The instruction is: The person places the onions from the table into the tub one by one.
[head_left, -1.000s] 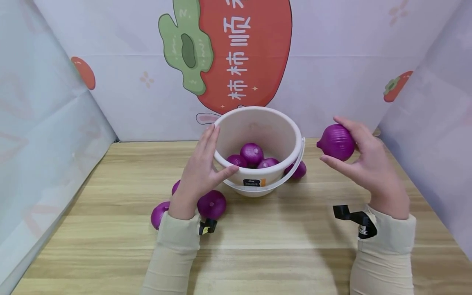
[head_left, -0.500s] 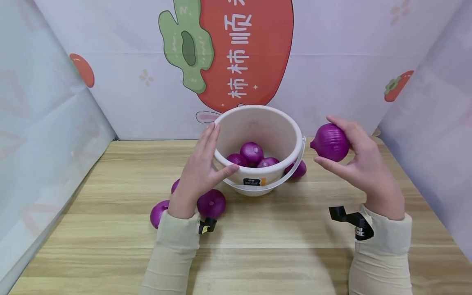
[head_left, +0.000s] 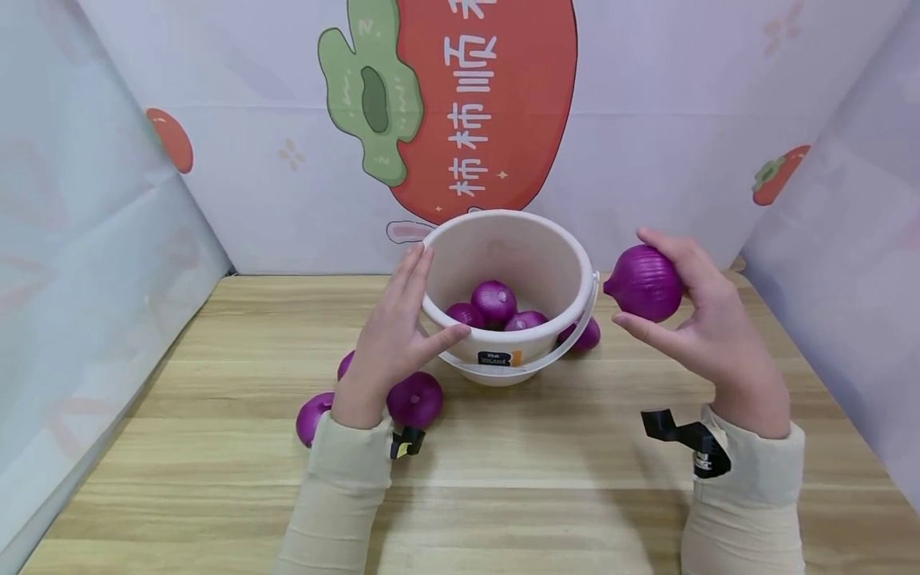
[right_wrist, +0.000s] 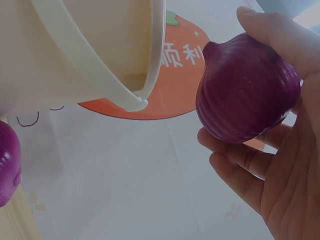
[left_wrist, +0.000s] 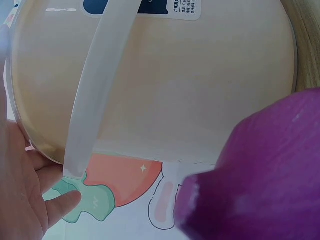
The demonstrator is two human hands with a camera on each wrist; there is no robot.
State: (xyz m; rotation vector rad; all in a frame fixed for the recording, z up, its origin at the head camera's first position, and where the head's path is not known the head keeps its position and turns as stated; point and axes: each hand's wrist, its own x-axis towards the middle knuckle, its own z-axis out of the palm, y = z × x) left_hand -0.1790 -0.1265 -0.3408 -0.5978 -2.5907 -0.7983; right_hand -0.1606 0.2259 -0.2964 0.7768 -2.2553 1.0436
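In the head view a white bucket [head_left: 513, 243] stands upright near the back of the table, with several purple onions [head_left: 494, 301] inside. My left hand [head_left: 384, 343] lies against the bucket's left side, fingers and thumb straight and touching it at the rim. Off to the bucket's right, my right hand [head_left: 726, 335] holds another onion [head_left: 644, 283] in the air between thumb and fingers, its pointed tip toward the bucket. The right wrist view shows this onion [right_wrist: 247, 90] resting on the fingers, apart from the bucket.
Beside my left wrist lie onions: one on its right [head_left: 415, 399], one on its left [head_left: 313, 418], and one mostly hidden behind it [head_left: 346, 364]. Another onion [head_left: 585, 335] sits right of the bucket, partly behind its lowered handle [head_left: 549, 359]. A printed cloth backdrop [head_left: 647, 120] stands behind.
My right hand has moved slightly left with the onion, closer to the bucket, then held nearly still. The left hand has stayed at the bucket.
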